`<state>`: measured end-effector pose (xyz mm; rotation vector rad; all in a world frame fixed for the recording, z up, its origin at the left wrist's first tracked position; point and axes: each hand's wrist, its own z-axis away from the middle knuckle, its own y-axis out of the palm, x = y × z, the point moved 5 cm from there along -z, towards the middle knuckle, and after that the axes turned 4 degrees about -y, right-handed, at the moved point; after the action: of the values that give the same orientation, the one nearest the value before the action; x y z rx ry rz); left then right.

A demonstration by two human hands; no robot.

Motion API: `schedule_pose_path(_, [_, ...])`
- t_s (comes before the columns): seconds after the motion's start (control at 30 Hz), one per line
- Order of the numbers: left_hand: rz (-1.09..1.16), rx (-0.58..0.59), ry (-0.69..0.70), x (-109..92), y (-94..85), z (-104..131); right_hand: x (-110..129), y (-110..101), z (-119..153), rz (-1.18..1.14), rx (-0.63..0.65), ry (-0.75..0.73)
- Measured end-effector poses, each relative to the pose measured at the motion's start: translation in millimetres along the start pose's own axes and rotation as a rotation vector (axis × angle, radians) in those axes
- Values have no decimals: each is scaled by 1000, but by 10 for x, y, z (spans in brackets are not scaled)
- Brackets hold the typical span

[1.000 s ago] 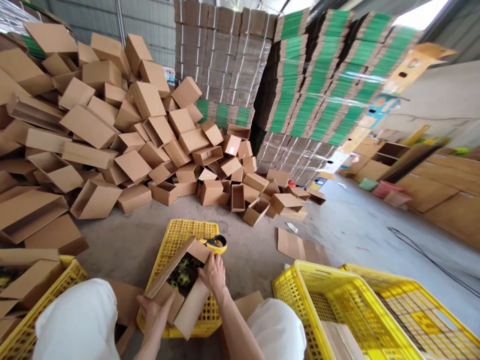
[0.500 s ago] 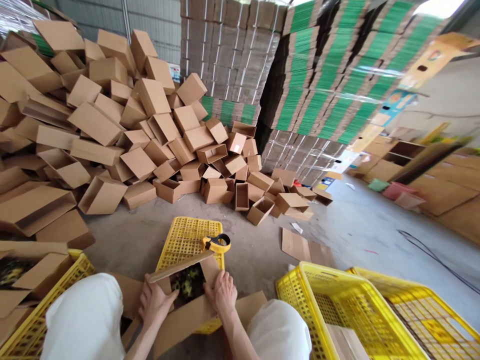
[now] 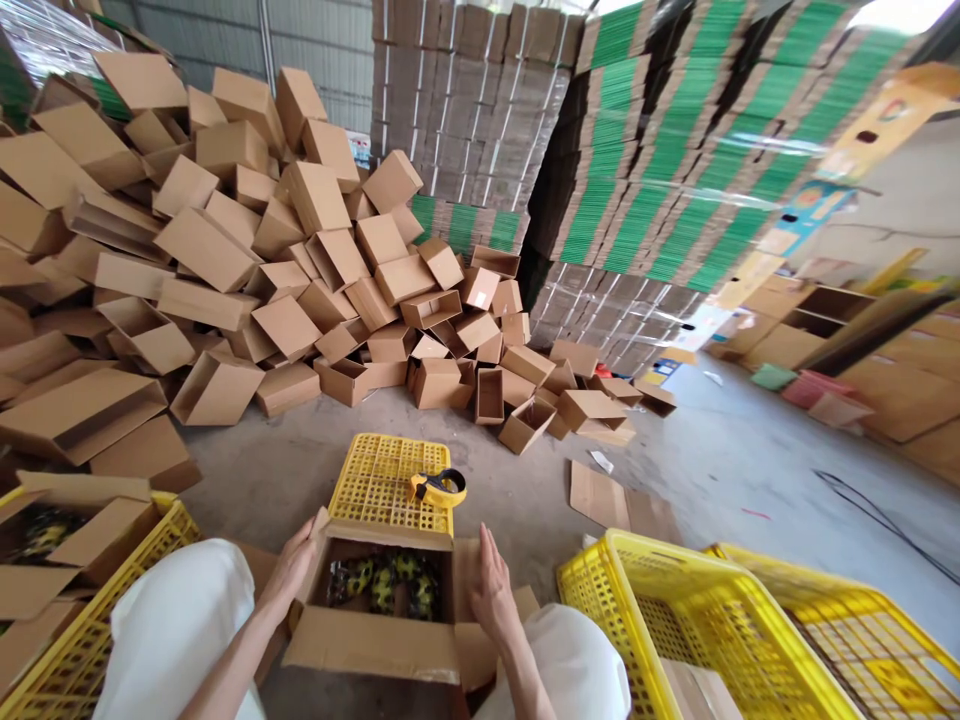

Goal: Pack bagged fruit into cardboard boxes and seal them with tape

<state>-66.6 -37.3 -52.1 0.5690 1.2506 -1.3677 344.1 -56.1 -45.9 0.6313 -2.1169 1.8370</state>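
Observation:
An open cardboard box sits between my knees, its flaps spread. Inside lie dark items with yellow-green patches, apparently wrapped in clear plastic; their kind is unclear. My left hand grips the box's left flap near the far corner. At the right flap, my right hand is open, fingers stretched out and lying against the cardboard. Just beyond the box is an upside-down yellow plastic crate, with a yellow tape dispenser on its right side.
At left, a yellow crate holds another open box with similar items. Yellow crates stand at right, one with a carton inside. A heap of empty boxes and strapped cardboard stacks rise behind. A black cable crosses the floor.
The far flap, raised over the contents before, is now folded outward, and the box sits squarer and more open. My hands have moved apart; the right one's fingers have straightened.

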Motion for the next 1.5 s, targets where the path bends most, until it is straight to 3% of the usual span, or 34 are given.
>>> schedule_pose_path(0.1, [120, 21, -109, 110, -44, -62, 198, 100, -209, 73, 175, -104])
schedule_pose_path(0.2, [152, 38, -97, 227, -46, -108, 306, 114, -246, 131, 261, -58])
schedule_pose_path(0.3, [98, 52, -20, 276, -12, -113, 337, 35, -126, 179, 284, -42])
schedule_pose_path(0.47, [86, 70, -15, 245, 41, -54, 269, -24, 222, 145, 522, -106])
schedule_pose_path(0.53, [80, 68, -20, 212, 36, -35, 230, -18, 324, 119, 560, -121])
schedule_pose_path(0.63, [67, 82, -32, 184, 23, -31, 244, -16, 331, 37, 476, -156])
schedule_pose_path(0.77, [138, 117, 2, 203, 16, -51, 404, -58, 143, -66, 279, -127])
schedule_pose_path(0.87, [189, 182, 13, 268, 48, -42, 580, -83, 38, 57, 160, -38])
schedule_pose_path(1.03, [256, 214, 31, 350, 104, 35, 769, 45, 97, 264, 82, 18])
schedule_pose_path(1.2, [65, 195, 154, 422, 237, 94, 507, 166, 174, 127, -56, 27])
schedule_pose_path(1.37, [-244, 138, 397, 578, 473, 190, 201, -87, 130, -192, -370, 146])
schedule_pose_path(1.43, [-371, 69, 450, 604, 543, 240, 226, -135, 111, -362, -329, 198])
schedule_pose_path(1.5, [-521, 14, 447, 598, 595, 286, 407, -97, 95, -432, -144, 114])
